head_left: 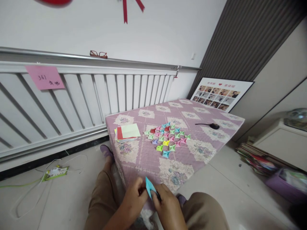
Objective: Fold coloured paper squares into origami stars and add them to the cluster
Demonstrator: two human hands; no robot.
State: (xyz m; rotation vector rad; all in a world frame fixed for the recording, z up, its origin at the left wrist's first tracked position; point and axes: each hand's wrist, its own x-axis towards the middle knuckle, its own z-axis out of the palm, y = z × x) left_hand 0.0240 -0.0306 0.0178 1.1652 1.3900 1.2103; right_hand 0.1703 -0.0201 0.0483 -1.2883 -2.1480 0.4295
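A folded piece of light blue paper (149, 185), pointed at its top end, is held over the front edge of the cloth-covered table. My right hand (169, 204) pinches it from the right, thumb lying along its lower part. On the other side, my left hand (134, 197) is closed, with curled fingertips at the paper's left edge; the fingertips are partly hidden. Farther up on the table stand several small folded paper pieces (166, 154) in blue, green, pink, red, yellow and purple, grouped in rows. To their left lies a stack of coloured paper sheets (128, 131).
The table (148, 164) wears a purple floral cloth. A black object with a thin handle (214, 126) lies at its right. Behind are a white radiator (134, 88) and a photo board (217, 95). A power strip (55, 173) with cables is on the floor at left.
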